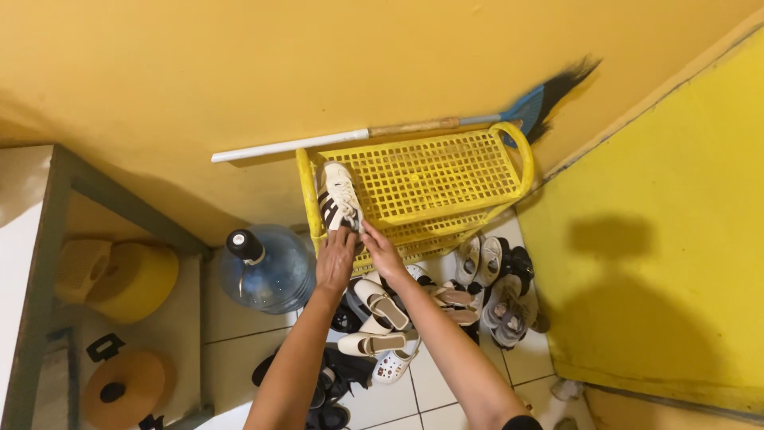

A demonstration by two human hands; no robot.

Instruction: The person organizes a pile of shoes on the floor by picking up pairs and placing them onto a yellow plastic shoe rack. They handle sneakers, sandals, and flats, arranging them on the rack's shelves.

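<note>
A white sneaker with dark stripes (338, 197) was seen lying on the top shelf of a yellow plastic shoe rack (446, 171), at the shelf's left end, with its toe pointing toward the orange-yellow wall (239, 72). The heel of the sneaker was touched by both hands. The left hand (336, 261) was placed at the heel from below, its fingers curled against the shoe; the right hand (382, 251) was set just beside it, with its fingertips laid on the heel's right edge. Whether the shoe was truly gripped or only touched could not be told.

A broom with a white handle and blue head (414, 127) was leaned along the wall behind the rack. On the tiled floor (239, 318) below the hands a jumble of footwear was spread: cream heeled shoes (380, 306), a white clog (394, 365), grey sneakers (509, 306) and dark sandals (322, 390). A large clear water bottle with a dark cap (267, 267) was stood just left of the rack. Further left, yellow round containers (131, 279) were kept inside a grey-framed shelf unit (48, 263).
</note>
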